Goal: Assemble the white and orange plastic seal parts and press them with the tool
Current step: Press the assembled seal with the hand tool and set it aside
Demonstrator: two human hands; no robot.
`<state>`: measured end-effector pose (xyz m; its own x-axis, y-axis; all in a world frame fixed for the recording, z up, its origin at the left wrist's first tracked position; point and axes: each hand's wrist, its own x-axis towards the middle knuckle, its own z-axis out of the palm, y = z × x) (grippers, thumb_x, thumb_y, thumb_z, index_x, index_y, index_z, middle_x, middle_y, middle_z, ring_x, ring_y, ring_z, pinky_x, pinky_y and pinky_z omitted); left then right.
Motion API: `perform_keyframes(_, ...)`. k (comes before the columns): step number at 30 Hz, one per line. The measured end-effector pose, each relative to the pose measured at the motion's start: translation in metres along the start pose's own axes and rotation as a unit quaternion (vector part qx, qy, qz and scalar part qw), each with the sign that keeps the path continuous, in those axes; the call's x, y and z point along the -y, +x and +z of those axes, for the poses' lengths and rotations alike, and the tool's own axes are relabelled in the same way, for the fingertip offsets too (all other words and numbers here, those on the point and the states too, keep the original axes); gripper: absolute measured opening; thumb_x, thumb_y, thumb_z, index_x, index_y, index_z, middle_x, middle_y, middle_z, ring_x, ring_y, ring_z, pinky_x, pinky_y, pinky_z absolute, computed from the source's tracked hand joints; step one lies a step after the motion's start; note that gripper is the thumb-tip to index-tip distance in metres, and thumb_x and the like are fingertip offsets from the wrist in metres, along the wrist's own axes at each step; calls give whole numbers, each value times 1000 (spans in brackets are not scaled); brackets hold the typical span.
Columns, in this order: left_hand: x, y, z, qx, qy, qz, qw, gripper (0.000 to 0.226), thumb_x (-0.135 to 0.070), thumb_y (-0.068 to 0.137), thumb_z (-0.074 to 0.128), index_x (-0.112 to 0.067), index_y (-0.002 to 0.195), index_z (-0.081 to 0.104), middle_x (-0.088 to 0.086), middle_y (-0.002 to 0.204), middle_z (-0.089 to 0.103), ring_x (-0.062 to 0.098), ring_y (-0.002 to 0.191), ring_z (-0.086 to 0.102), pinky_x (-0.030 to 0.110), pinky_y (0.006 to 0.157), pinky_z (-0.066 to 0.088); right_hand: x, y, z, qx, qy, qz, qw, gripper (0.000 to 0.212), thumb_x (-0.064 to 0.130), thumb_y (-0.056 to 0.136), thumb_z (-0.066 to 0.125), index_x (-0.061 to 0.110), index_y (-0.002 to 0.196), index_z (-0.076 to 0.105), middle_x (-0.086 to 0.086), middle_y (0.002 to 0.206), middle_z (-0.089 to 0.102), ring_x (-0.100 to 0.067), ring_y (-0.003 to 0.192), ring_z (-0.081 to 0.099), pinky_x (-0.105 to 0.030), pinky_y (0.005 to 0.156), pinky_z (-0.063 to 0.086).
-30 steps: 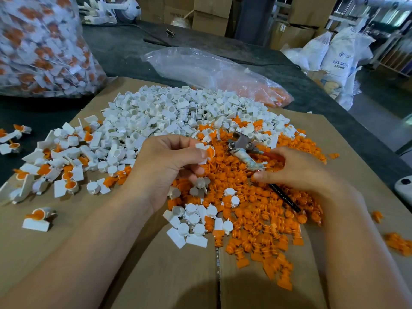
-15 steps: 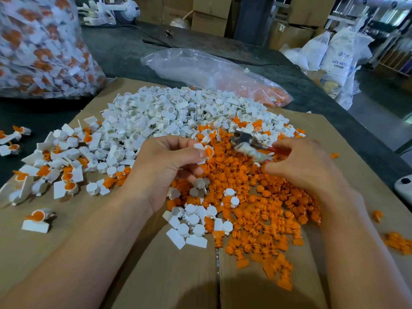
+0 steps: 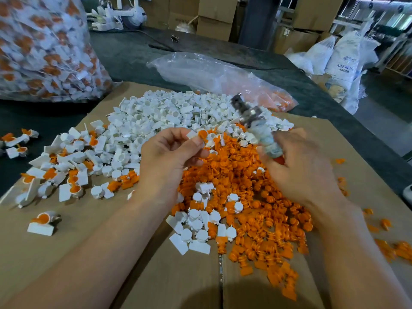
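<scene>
A small seal (image 3: pixel 200 134), a white piece with an orange piece seated in it, is held above the middle of the cardboard sheet (image 3: pixel 89 246), over the line where the two heaps meet. The left hand (image 3: pixel 169 155) pinches it between the thumb and the curled fingertips. Just to its right, the right hand (image 3: pixel 301 175) is wrapped around the handle of the tool (image 3: pixel 252 119). The tool's metal head tilts up and away toward the far edge and is blurred, apart from the seal; I cannot tell how its jaws stand.

The white parts (image 3: pixel 169 117) are heaped across the far half of the sheet. The orange parts (image 3: pixel 263 210) spread under both hands toward the near right. A few more white pieces (image 3: pixel 196 226) lie on the orange heap near the sheet's centre seam. Finished seals (image 3: pixel 69 181) are scattered along the left edge, some spilling onto the dark tabletop (image 3: pixel 133 54).

Beyond the far edge lies a clear plastic bag (image 3: pixel 211 74) with orange bits inside. At the tabletop's far left corner stands a large bag of seals (image 3: pixel 44 52). Cardboard boxes (image 3: pixel 214 16) and white sacks (image 3: pixel 343 61) stand behind.
</scene>
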<state>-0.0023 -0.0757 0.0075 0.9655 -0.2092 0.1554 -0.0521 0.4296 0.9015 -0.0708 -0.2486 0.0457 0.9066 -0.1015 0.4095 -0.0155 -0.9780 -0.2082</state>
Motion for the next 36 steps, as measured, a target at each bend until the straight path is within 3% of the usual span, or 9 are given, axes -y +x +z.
perform_keyframes(5,1,1,2,-15,3,32,999,16,3,85,57,-10,75,57,-5,57,65,10,56,64,18,49,48,5,-2,11,24,4,10,1000,14,38,87,49,27,91,44,14,71,37,-12,70,38,-28,53,24)
perform_keyframes(9,2,1,4,-21,8,39,999,17,2,85,58,-12,75,57,-6,59,65,10,58,65,18,48,48,8,-2,17,48,0,3,999,36,41,87,48,20,116,49,8,95,46,-8,81,39,-26,66,28)
perform_keyframes(12,1,-1,5,-19,11,44,999,17,1,85,58,-13,75,58,-5,62,66,11,59,65,18,48,48,10,-3,21,81,0,1,997,42,44,87,46,20,123,46,3,109,51,-10,90,44,-26,72,33)
perform_keyframes(19,-1,-2,6,-19,13,51,998,20,3,85,57,-13,73,56,-6,57,64,8,55,64,17,44,45,13,-3,23,101,10,-11,995,38,45,88,45,21,118,47,5,102,50,-10,87,44,-26,71,32)
perform_keyframes(24,0,-2,7,-16,11,55,998,19,3,84,57,-12,73,57,-7,56,63,8,54,63,17,44,45,15,-3,21,102,8,-30,994,22,47,86,41,26,90,46,13,76,42,-9,78,37,-26,58,26)
perform_keyframes(28,-1,-3,6,-9,9,60,998,17,3,84,57,-11,74,56,-7,56,63,7,55,63,17,46,46,15,-3,19,90,-13,-43,995,27,52,81,37,26,81,44,12,69,40,-9,72,33,-15,56,26)
perform_keyframes(33,0,-3,5,-10,5,59,998,18,3,84,56,-11,74,57,-7,58,64,6,56,62,18,48,48,18,-6,18,104,29,-24,994,25,49,84,43,24,86,48,8,72,49,-11,64,46,-30,57,37)
perform_keyframes(36,1,-2,4,-11,5,57,998,19,4,85,56,-11,73,57,-7,58,64,6,56,62,18,49,49,19,-6,17,124,61,-14,990,24,49,84,43,25,86,46,8,69,49,-9,62,46,-32,56,39)
